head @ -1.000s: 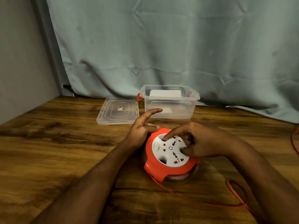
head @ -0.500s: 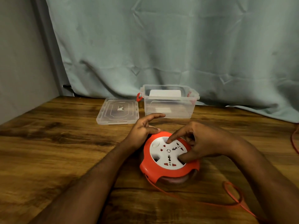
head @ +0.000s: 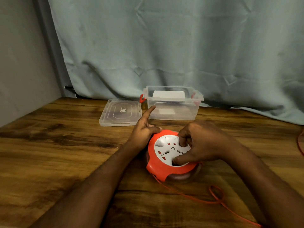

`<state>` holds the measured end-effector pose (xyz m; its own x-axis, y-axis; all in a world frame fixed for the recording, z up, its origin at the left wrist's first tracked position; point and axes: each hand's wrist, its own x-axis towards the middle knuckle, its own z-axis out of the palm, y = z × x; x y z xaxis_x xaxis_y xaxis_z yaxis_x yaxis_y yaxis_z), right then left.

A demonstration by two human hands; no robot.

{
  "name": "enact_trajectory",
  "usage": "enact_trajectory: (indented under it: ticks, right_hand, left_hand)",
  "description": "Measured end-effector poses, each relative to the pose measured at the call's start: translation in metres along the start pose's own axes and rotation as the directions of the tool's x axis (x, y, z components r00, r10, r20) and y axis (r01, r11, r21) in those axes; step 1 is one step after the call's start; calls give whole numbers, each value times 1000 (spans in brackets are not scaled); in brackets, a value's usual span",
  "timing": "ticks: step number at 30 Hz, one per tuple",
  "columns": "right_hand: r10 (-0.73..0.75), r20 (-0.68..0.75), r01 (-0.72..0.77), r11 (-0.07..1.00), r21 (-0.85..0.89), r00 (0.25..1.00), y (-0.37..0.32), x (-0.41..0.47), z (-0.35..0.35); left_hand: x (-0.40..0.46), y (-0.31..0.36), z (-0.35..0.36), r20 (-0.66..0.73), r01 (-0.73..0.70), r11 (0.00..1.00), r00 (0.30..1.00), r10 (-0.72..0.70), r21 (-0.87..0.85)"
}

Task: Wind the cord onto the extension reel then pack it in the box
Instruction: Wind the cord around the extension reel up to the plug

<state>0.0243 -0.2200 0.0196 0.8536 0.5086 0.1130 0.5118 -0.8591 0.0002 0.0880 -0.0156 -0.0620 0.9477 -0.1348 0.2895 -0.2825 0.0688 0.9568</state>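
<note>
1. No brand or readable writing that we can make out. The reel (head: 171, 155) has an orange rim w/ a white socket face w/ red-shuttered holes and a small ring at centre; the lid (head: 120, 112) bears a faint white mark, too small to read. A white label on the box (head: 172, 102) front is blank or too blurred to tell.
2. Our right hand (head: 202, 143) lies over the reel's white face from the right, fingers curled: fingertips dug into a recess at the far side, thumb pressed into a recess at the near side. So it grips the face across its width, a narrow, bent-finger hold.
3. Our left hand (head: 144, 129) is at the reel's left-far edge; thumb rests on the orange rim, index finger sticks out straight toward the box, other fingers tucked behind the rim, hidden. Whether they clasp the rim we cannot tell.
4. Reel sits flat on the table (head: 49, 153), right under both hands.
5. Cord (head: 189, 195) leaves the reel's near-left side, below the right thumb, runs near-right across the table, makes a small loop under our right forearm, then goes off the bottom edge. More orange cord shows at the far right edge.
6. Box stands open beyond the hands, red clips on both ends; lid lies flat just left of it, beyond the left index finger.
7. Table is dark-grained wood. Behind it a pale green curtain (head: 181, 46); a grey wall (head: 19, 55) at left.
</note>
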Motion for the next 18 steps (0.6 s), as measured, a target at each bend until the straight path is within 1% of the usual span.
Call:
enact_trajectory:
  ticks: [2, 7, 13, 18]
  right_hand:
    - [-1, -35, 1, 1000, -6, 999, 0, 1, 5]
    - [-34, -47, 33, 999, -34, 998, -4, 5, 10]
    - [-67, -56, 65, 997, -32, 996, -10, 6, 13]
    - [-60, -85, 58, 998, -23, 995, -12, 7, 19]
  left_hand:
    - [0, 1, 1, -21, 4, 1000, 1000, -4, -5]
    - [-1, 2, 3, -3, -11, 1000, 1000, 10, -12]
    - [-1, 2, 3, 9, -4, 1000, 1000, 4, 17]
    - [-2, 4, 4, 16, 8, 1000, 1000, -8, 27]
